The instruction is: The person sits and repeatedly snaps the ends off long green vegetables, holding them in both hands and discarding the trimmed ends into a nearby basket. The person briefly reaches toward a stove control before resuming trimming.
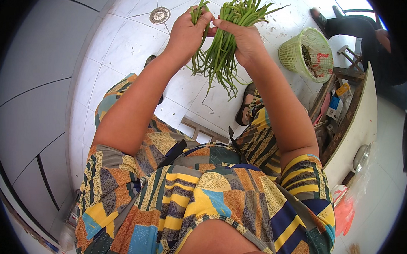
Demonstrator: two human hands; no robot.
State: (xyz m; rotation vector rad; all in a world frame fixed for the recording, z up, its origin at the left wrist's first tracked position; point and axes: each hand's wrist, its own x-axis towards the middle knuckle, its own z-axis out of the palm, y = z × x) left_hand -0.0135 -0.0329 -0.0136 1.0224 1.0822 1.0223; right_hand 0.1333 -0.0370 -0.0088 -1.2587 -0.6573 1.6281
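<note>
My right hand (248,39) grips a thick bunch of long green vegetable stems (223,48), whose thin ends hang down over the tiled floor. Close beside it, my left hand (191,31) holds a smaller group of the same green stems (196,15) between thumb and fingers. The fingertips of both hands nearly meet, and I cannot tell whether they touch. Stubby upper ends stick up above both hands, while one long thin strand dangles lowest from the larger bunch.
A green mesh basket (288,51) lined with a plastic bag holds dark plant scraps at the right. Nearer stands a wooden table (353,132) with boxes on its shelf. Grey cabinets (34,54) line the left. A floor drain (159,15) and another person's legs (349,29) are also visible.
</note>
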